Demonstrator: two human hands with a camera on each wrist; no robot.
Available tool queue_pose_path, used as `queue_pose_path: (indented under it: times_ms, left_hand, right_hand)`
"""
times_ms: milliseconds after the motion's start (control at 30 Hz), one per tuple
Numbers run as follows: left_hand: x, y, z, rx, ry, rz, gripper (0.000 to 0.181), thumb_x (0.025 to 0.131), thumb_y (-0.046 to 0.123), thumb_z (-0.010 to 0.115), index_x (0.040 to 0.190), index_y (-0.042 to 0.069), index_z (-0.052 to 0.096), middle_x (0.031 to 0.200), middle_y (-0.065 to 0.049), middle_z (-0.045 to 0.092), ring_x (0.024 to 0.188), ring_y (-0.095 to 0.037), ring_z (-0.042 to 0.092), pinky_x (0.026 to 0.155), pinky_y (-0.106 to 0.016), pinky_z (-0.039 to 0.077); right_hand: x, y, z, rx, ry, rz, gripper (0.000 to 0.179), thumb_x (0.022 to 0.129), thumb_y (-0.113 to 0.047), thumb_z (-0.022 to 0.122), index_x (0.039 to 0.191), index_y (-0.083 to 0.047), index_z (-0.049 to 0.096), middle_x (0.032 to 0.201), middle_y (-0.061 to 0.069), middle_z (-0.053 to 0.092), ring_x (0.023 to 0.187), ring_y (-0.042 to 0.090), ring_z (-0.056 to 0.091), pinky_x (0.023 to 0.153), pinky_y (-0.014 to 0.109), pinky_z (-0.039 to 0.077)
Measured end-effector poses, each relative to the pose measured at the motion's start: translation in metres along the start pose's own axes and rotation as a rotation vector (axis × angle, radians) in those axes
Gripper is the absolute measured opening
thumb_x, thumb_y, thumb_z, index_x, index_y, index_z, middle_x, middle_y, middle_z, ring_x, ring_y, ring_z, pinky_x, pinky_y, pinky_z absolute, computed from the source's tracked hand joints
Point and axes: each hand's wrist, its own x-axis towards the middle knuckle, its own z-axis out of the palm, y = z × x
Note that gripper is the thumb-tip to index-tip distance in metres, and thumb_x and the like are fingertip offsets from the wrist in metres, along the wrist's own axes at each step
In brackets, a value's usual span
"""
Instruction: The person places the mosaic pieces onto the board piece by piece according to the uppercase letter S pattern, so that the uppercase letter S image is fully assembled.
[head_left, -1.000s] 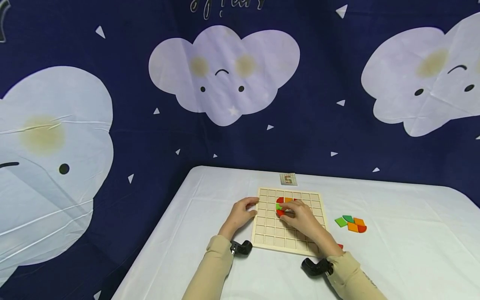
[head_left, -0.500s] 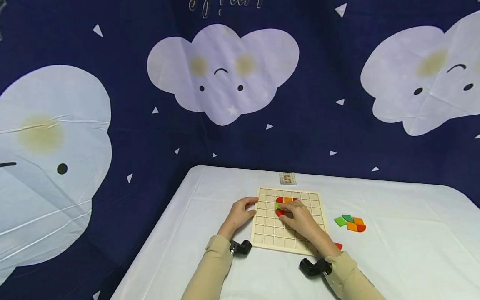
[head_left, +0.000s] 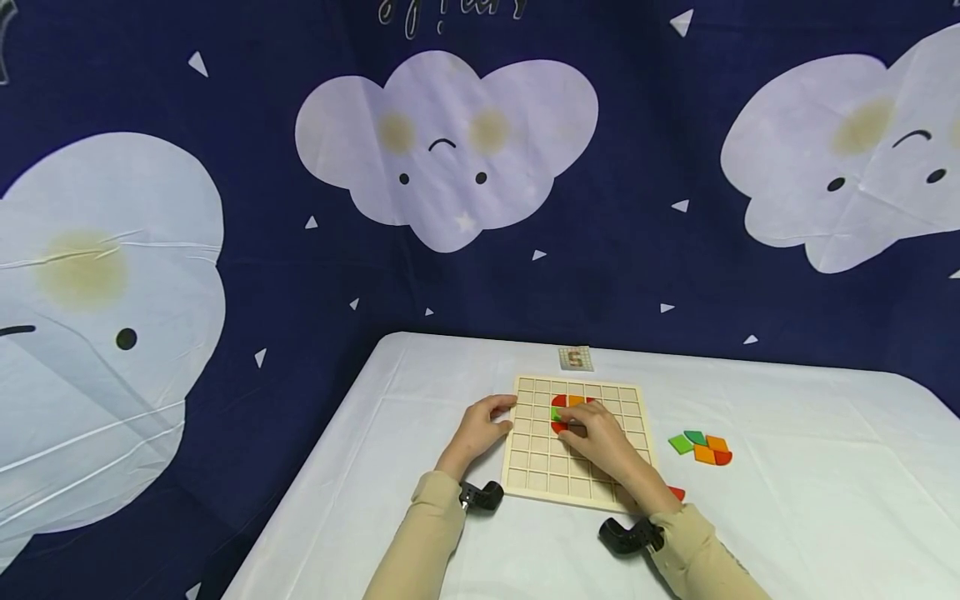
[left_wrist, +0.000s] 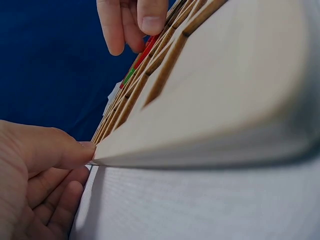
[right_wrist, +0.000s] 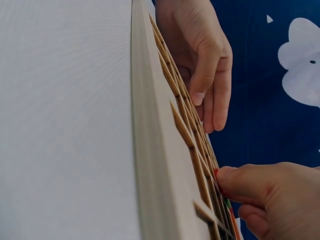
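Note:
A pale wooden grid board [head_left: 536, 481] lies on the table. At its left edge my left hand [head_left: 477, 425] rests its thumb and forefinger, spaced along the side; in the left wrist view the thumb [left_wrist: 75, 154] touches the rim while the other fingers curl loosely below. My right hand [head_left: 603, 435] is over the board's middle, thumb and fingers bent round a red tile [right_wrist: 216, 173], mostly hidden by them. Beside it on the grid are a green tile [head_left: 555, 413], a rounded red tile [head_left: 558, 401] and an orange tile [head_left: 575, 401].
Right of the board lie several loose tiles, among them a light green one [head_left: 681, 444] and an orange one [head_left: 704, 454]. A red tile [head_left: 677, 492] shows by the right forearm. Behind the board is a small pattern card [head_left: 576, 358]. A dark blue cloud-print cloth [head_left: 450, 283] hangs behind the table.

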Motion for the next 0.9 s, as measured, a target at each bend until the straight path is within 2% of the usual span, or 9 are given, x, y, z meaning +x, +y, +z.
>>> queue_pose_path:
  times_ms: [167,267,400,533,733,900]
  left_hand:
    - [0.000,0.001,0.000,-0.003,0.000,-0.003,0.040,0.082,-0.004,0.065,0.122,0.001,0.061,0.117,-0.010,0.063,0.106,-0.023,0.057,0.094,-0.035,0.046]
    - [-0.001,0.000,0.000,-0.005,-0.001,-0.005,0.040,0.082,-0.004,0.065,0.122,0.000,0.061,0.117,-0.010,0.063,0.106,-0.023,0.057,0.094,-0.035,0.046]
    - [0.001,0.000,0.000,-0.005,-0.004,0.004,0.040,0.083,-0.004,0.064,0.122,0.000,0.060,0.117,-0.011,0.062,0.107,-0.024,0.057,0.095,-0.035,0.046]
    - [0.001,-0.001,0.000,-0.005,-0.008,0.010,0.040,0.083,-0.004,0.064,0.123,0.000,0.060,0.118,-0.012,0.062,0.108,-0.024,0.057,0.095,-0.035,0.046]
    - [0.001,0.002,0.000,0.001,-0.013,0.003,0.040,0.084,-0.004,0.064,0.123,0.000,0.059,0.119,-0.012,0.061,0.108,-0.024,0.057,0.096,-0.035,0.046]
    - [0.000,0.002,0.000,0.006,-0.007,0.005,0.041,0.083,-0.004,0.064,0.123,0.000,0.060,0.118,-0.012,0.062,0.108,-0.024,0.057,0.095,-0.035,0.046]
  right_hand:
    - [-0.001,0.002,0.002,-0.008,0.020,-0.008,0.032,0.073,-0.007,0.080,0.103,0.000,0.071,0.099,0.009,0.068,0.092,0.027,0.059,0.078,0.045,0.051]
    - [0.001,0.000,0.000,0.016,0.022,0.019,0.031,0.074,-0.009,0.080,0.102,-0.001,0.071,0.099,0.009,0.069,0.092,0.027,0.059,0.078,0.045,0.051]
    - [0.006,-0.006,-0.012,0.135,0.008,0.103,0.030,0.078,-0.010,0.076,0.106,-0.001,0.070,0.103,0.009,0.068,0.096,0.029,0.059,0.078,0.044,0.054]
    - [0.010,-0.012,-0.029,0.194,-0.003,0.171,0.033,0.082,-0.013,0.074,0.113,-0.005,0.068,0.104,0.007,0.068,0.100,0.029,0.059,0.079,0.047,0.053]
    - [0.005,-0.010,-0.055,0.156,0.007,0.184,0.036,0.083,-0.018,0.074,0.116,-0.007,0.067,0.105,0.007,0.068,0.097,0.030,0.061,0.079,0.050,0.051]
    - [-0.006,0.002,-0.074,0.121,0.012,0.188,0.036,0.083,-0.020,0.073,0.116,-0.007,0.067,0.109,0.007,0.067,0.095,0.030,0.061,0.078,0.051,0.052]
